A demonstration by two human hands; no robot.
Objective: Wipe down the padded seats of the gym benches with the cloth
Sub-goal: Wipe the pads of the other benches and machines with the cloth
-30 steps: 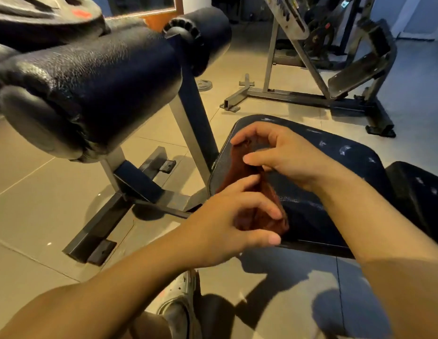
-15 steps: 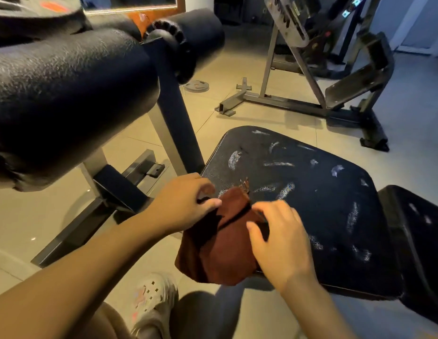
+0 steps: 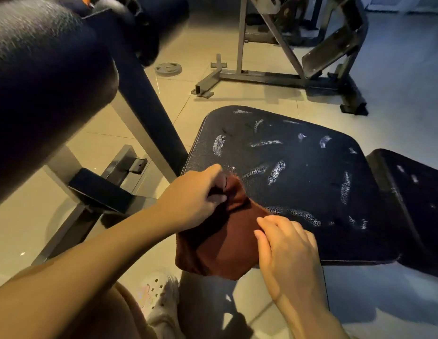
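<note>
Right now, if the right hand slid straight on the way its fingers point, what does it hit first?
Likely the left hand: the right hand points up-left across the cloth, which it already touches. Depth unclear.

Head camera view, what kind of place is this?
Most likely a gym: a worn black padded bench seat, a thick roller pad on a steel frame, a metal exercise machine frame, and a weight plate lying on the tiled floor.
</note>
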